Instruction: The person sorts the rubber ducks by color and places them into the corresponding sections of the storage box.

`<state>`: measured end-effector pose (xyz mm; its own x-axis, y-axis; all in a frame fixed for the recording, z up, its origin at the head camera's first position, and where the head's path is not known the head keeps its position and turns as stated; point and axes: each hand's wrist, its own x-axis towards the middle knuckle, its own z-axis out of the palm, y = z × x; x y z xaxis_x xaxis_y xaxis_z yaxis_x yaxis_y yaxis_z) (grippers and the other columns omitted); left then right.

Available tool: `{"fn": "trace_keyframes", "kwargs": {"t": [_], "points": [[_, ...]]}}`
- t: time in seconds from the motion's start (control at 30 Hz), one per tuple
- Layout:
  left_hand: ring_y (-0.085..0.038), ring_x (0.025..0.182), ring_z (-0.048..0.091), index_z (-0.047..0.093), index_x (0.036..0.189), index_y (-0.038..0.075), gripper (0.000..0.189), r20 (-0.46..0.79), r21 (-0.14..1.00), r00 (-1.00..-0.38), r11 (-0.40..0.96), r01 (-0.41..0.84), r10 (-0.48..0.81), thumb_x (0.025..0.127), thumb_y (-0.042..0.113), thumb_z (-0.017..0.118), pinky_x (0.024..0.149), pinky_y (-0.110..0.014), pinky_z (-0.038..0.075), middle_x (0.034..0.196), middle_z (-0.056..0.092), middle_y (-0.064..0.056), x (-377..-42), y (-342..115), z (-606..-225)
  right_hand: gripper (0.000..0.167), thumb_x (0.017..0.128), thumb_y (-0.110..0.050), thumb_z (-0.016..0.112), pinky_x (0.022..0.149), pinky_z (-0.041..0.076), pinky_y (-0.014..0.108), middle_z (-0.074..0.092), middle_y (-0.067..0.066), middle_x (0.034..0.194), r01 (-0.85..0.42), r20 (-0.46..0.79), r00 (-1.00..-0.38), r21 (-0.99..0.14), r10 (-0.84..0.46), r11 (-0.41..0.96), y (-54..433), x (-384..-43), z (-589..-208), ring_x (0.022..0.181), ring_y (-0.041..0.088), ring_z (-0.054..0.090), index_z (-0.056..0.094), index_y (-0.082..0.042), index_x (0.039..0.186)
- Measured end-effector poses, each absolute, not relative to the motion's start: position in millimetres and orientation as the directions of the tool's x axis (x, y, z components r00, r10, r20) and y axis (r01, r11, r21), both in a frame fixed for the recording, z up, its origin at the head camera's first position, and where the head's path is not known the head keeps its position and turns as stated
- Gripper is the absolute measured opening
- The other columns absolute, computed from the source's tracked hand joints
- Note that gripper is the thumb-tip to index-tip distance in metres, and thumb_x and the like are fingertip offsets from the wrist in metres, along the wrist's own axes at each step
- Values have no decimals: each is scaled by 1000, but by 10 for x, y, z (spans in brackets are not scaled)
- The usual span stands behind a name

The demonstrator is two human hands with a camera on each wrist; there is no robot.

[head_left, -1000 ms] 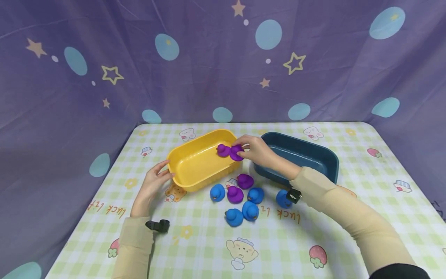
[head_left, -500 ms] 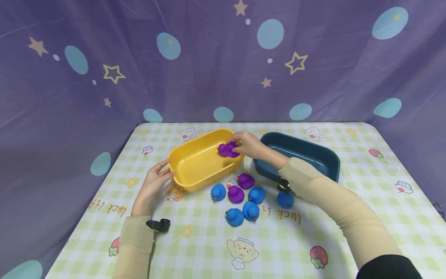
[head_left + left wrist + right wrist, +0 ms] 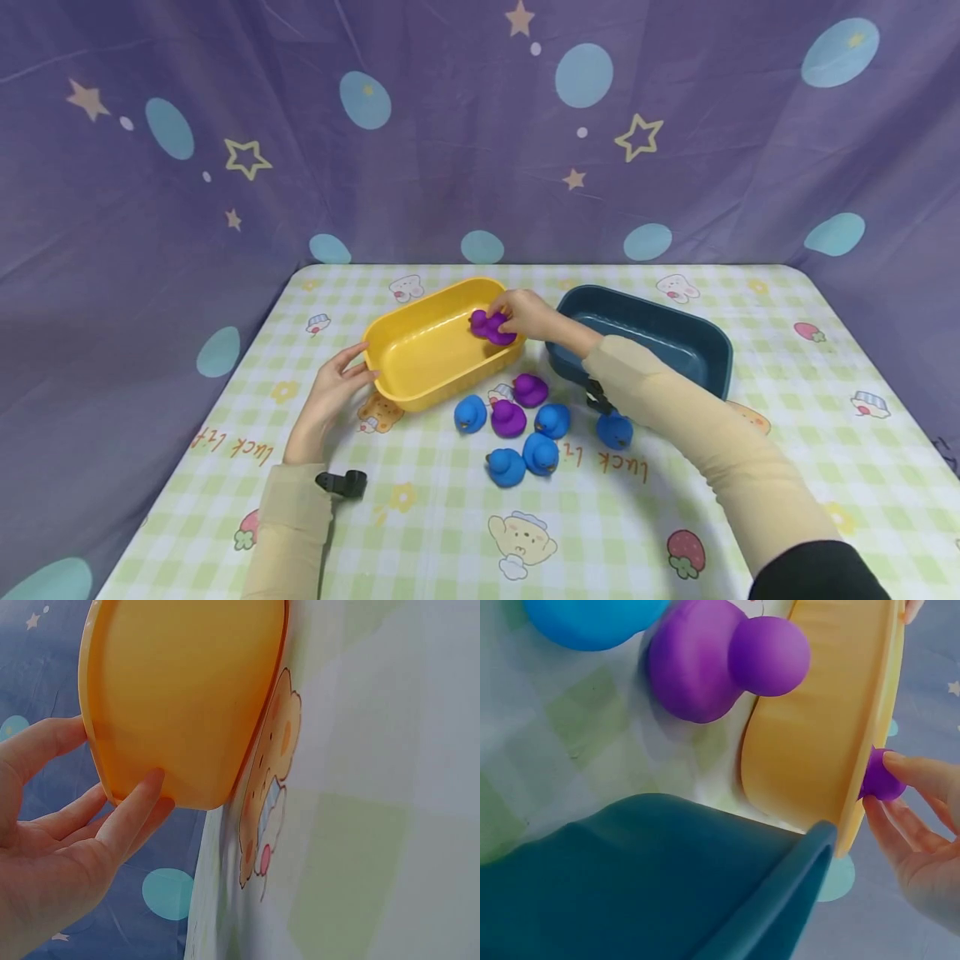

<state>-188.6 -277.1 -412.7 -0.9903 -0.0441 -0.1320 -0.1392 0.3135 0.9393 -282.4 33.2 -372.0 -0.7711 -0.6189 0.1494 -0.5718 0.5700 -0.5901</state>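
My right hand (image 3: 528,314) pinches a purple rubber duck (image 3: 500,330) at the right end of the yellow tub (image 3: 427,367), inside its rim. Another purple duck (image 3: 478,322) lies against it in the tub. From the right wrist, the purple head (image 3: 881,780) shows between thumb and fingers above the rim. My left hand (image 3: 335,392) touches the tub's left end, fingers spread and fairly straight against rim and outer wall; in the left wrist view this hand (image 3: 67,847) rests fingertips on the yellow wall (image 3: 180,712).
Two purple ducks (image 3: 508,418) and several blue ducks (image 3: 506,467) lie on the checked cloth in front of the tubs. One blue duck (image 3: 615,430) sits apart, under the right forearm. A dark teal tub (image 3: 712,358) stands at the right, partly behind that arm.
My right hand has moved a little left and down with the purple duck, bringing it into the yellow tub beside the other duck. The left hand stays at the tub's end.
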Motion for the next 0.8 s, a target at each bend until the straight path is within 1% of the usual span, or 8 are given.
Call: {"fn": "trace_keyframes", "kwargs": {"t": [0.07, 0.17, 0.2, 0.4, 0.6, 0.8], "points": [[-30, 120, 40, 31, 136, 5, 62, -129, 941, -991, 310, -133, -34, 81, 8, 60, 96, -32, 37, 145, 19, -12, -1885, -2773, -4127, 21, 73, 3, 67, 79, 48, 30, 64, 14, 99, -573, 141, -769, -584, -623, 575, 322, -2841, -3734, 91, 26, 58, 66, 2, 94], [-30, 120, 41, 32, 136, 6, 62, -133, 940, -990, 311, -139, -40, 81, 9, 60, 95, -32, 38, 145, 20, -11, -1886, -2773, -4128, 20, 72, 3, 68, 78, 48, 30, 64, 13, 98, -576, 128, -766, -572, -630, 584, 309, -2861, -3751, 90, 26, 58, 67, 1, 92], [-30, 120, 40, 31, 136, 5, 62, -136, 939, -990, 313, -141, -38, 81, 8, 60, 96, -35, 37, 145, 19, -12, -1879, -2763, -4109, 20, 71, 3, 68, 78, 48, 30, 64, 13, 98, -577, 125, -764, -569, -633, 585, 306, -2867, -3760, 90, 26, 58, 67, 1, 91], [-29, 121, 39, 30, 137, 7, 62, -159, 936, -986, 311, -164, -41, 82, 8, 59, 98, -36, 34, 146, 17, -10, -1877, -2764, -4101, 22, 73, 0, 68, 77, 48, 28, 65, 12, 97, -568, 84, -766, -553, -637, 610, 283, -2895, -3819, 88, 24, 58, 68, 1, 94], [-29, 121, 40, 30, 137, 7, 62, -159, 938, -986, 306, -164, -42, 82, 8, 59, 97, -35, 35, 146, 17, -9, -1888, -2766, -4109, 22, 72, -2, 70, 75, 48, 27, 66, 11, 95, -555, 59, -778, -533, -626, 639, 270, -2912, -3851, 85, 23, 58, 68, -1, 94], [-29, 121, 40, 31, 137, 6, 62, -150, 940, -988, 304, -154, -36, 82, 8, 59, 97, -35, 35, 146, 18, -10, -1880, -2764, -4093, 21, 70, -2, 71, 75, 48, 27, 66, 11, 90, -574, 70, -767, -521, -638, 632, 253, -2921, -3868, 84, 23, 58, 69, 1, 91]]}}
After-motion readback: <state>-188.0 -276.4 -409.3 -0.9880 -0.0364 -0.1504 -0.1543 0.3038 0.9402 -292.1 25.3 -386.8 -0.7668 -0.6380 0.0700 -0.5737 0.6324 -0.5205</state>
